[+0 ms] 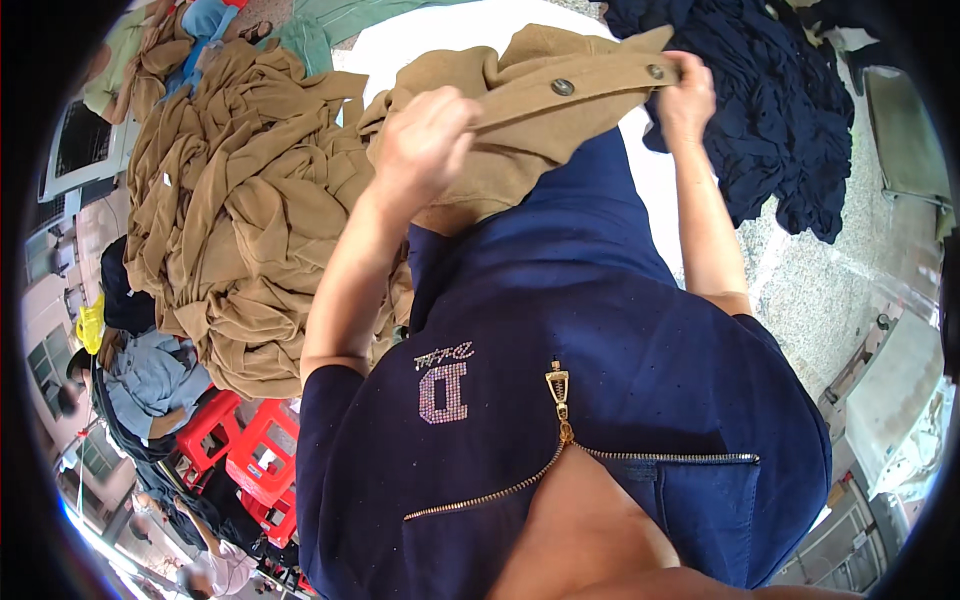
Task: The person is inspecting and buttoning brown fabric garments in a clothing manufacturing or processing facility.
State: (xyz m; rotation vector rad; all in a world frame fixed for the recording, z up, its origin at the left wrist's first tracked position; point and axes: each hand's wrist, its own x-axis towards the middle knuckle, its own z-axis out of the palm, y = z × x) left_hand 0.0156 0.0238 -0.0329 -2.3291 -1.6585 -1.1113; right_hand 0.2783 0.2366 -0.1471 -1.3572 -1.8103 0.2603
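A tan-brown coat (545,135) of thick cloth is stretched between my two hands over my lap. Dark round buttons sit along its front edge strip, which runs from hand to hand. My left hand (425,140) is closed on the cloth at the strip's left end. At the far right end, my right hand (688,98) pinches the strip's corner beside a button. What lies under the fingers is hidden. The coat's lower folds hang over my dark blue trousers.
A large heap of tan-brown cloth (250,200) lies at my left, close to my forearm. Dark navy garments (770,110) are piled on the floor at the right. A white sheet (400,40) spreads beyond the coat. Red plastic stools (265,450) and people are at the left.
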